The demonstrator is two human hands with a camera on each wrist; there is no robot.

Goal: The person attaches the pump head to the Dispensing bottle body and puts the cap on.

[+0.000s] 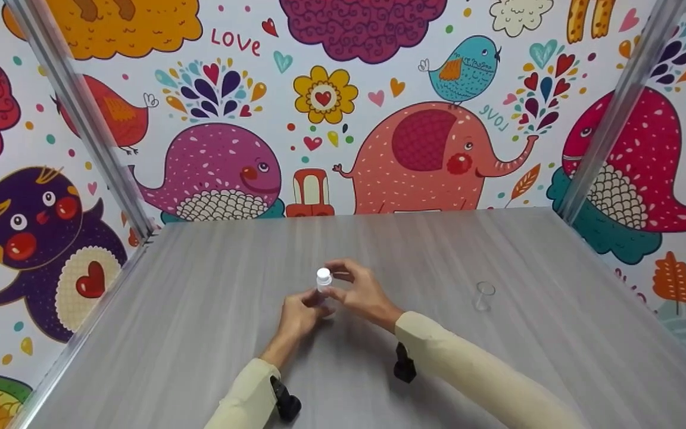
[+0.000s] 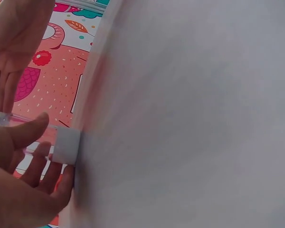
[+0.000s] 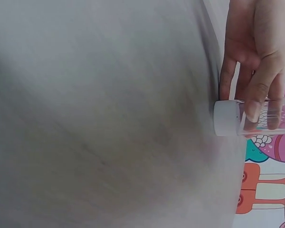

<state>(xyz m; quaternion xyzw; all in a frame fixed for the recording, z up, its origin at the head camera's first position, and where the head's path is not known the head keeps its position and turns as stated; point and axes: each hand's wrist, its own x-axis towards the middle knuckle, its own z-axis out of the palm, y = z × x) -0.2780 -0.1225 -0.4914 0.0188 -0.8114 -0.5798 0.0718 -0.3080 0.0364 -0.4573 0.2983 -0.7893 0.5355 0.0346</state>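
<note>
Sleeves point(image 1: 480, 375) before bottle point(image 1: 323, 280) | left grip point(image 1: 300, 316) holds capped clear bottle upright, insides hard to see | right grip point(image 1: 367, 294) by bottle's top, can't tell if holding | small glass point(image 1: 483, 298) right of bottle

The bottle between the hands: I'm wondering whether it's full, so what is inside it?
Wallpaper shows through the bottle; no solid contents stand out, though I can't rule out clear liquid. The left hand covers part, and the white base hides its inside.
</note>
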